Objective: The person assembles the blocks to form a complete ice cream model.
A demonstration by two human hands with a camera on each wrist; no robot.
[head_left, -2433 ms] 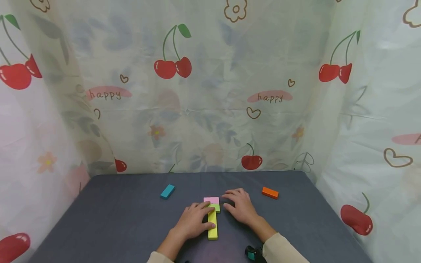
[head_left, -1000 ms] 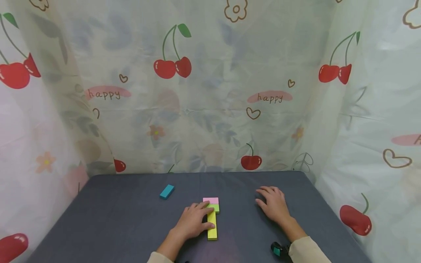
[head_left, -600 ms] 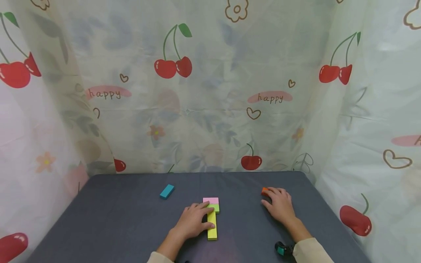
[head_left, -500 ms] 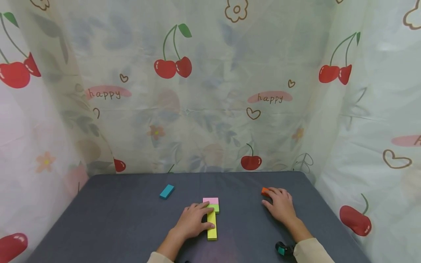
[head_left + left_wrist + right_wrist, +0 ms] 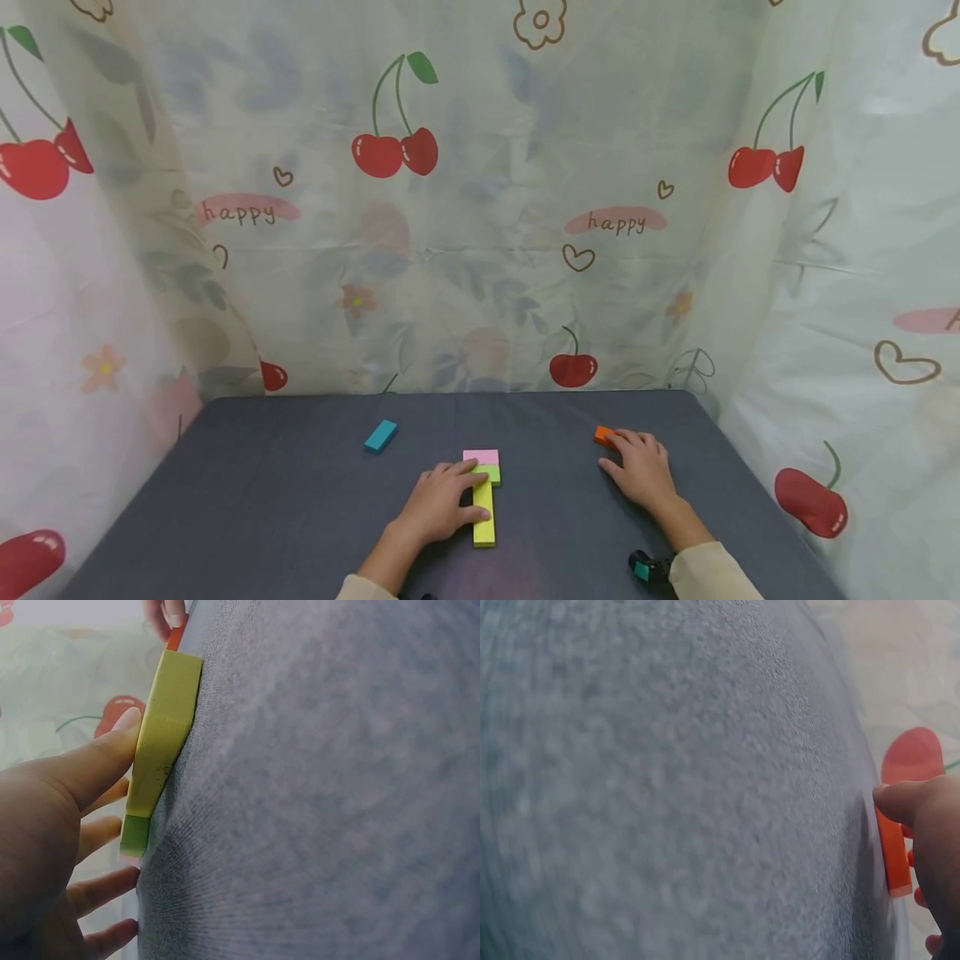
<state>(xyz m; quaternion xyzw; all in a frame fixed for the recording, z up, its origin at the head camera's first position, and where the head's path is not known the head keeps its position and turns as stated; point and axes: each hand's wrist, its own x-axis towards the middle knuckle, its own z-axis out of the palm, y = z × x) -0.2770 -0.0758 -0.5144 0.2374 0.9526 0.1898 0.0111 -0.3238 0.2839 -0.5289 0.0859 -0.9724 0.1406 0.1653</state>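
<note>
In the head view my left hand (image 5: 442, 504) rests over a joined row of blocks at mid-table. Its fingers lie by a pink block (image 5: 481, 457) and a light green block (image 5: 491, 474), while the thumb touches the long yellow block (image 5: 483, 529). The left wrist view shows that thumb along the yellow block (image 5: 161, 742), fingers spread. Farther right, my right hand (image 5: 641, 471) touches an orange block (image 5: 603, 435) with its fingertips; its thumb appears apart in the head view. The hand covers part of the orange block; the right wrist view shows it (image 5: 892, 855) flat on the table.
A blue block (image 5: 381, 437) lies at the back left of the dark grey table (image 5: 300, 500). Behind it hangs a cherry-print curtain (image 5: 480, 250). A black wrist device (image 5: 647, 567) sits by the right sleeve.
My right hand has moved from beside the middle blocks across to the orange block, which has shifted very slightly to the left. My left hand and the blocks under it have stayed put.
</note>
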